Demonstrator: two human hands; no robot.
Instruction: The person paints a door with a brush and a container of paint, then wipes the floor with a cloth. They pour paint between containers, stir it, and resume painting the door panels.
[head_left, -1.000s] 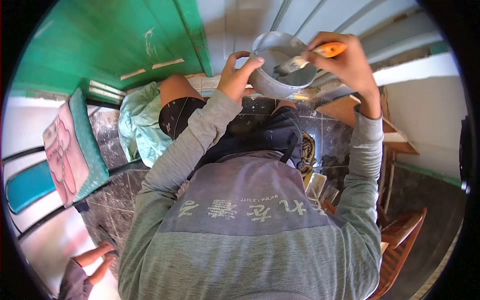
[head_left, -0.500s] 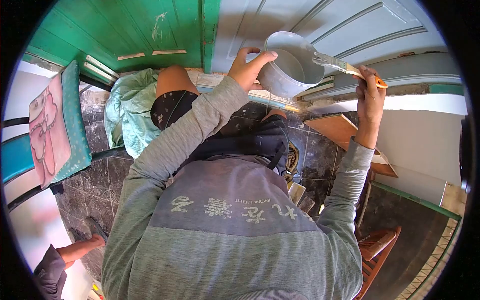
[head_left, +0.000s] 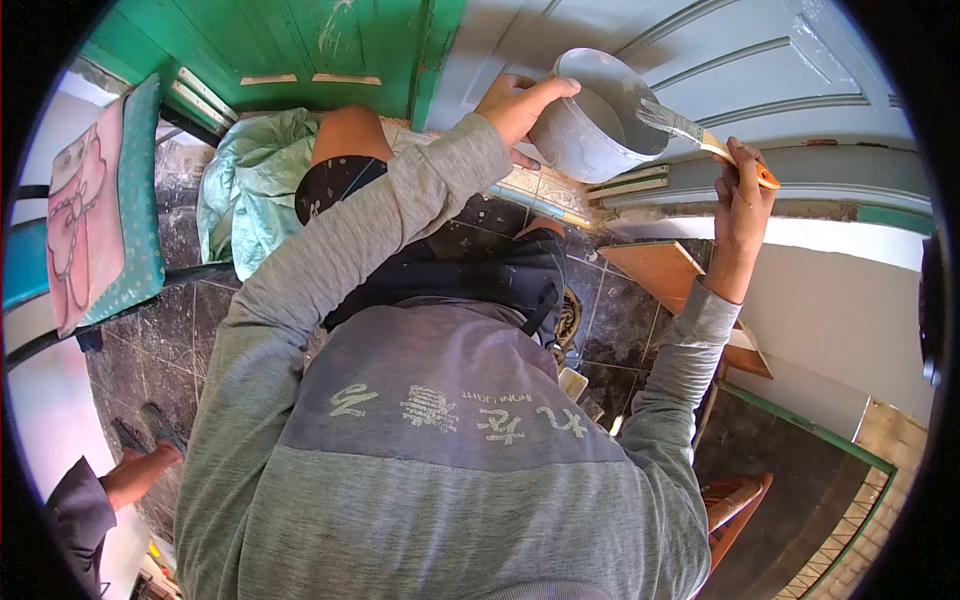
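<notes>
My left hand (head_left: 517,108) grips a whitish paint bucket (head_left: 575,143) by its near left side, thumb over the rim. The bucket is tilted, and grey paint (head_left: 600,115) shows inside. In my right hand (head_left: 743,200) is a paintbrush (head_left: 712,144) with an orange-tipped wooden handle. Its grey, paint-covered bristles lie at the bucket's right rim. Behind the bucket stands a grey-painted panelled door (head_left: 760,70).
A green door (head_left: 270,50) adjoins on the left. Nearby are a chair with a pink-and-teal cushion (head_left: 100,210), a pale green cloth (head_left: 255,180) and a wooden board (head_left: 655,270). Another person's leg (head_left: 140,475) shows at lower left.
The view has shifted slightly. The bucket and both hands sit a little further right in view, with the brush still against the bucket's rim.
</notes>
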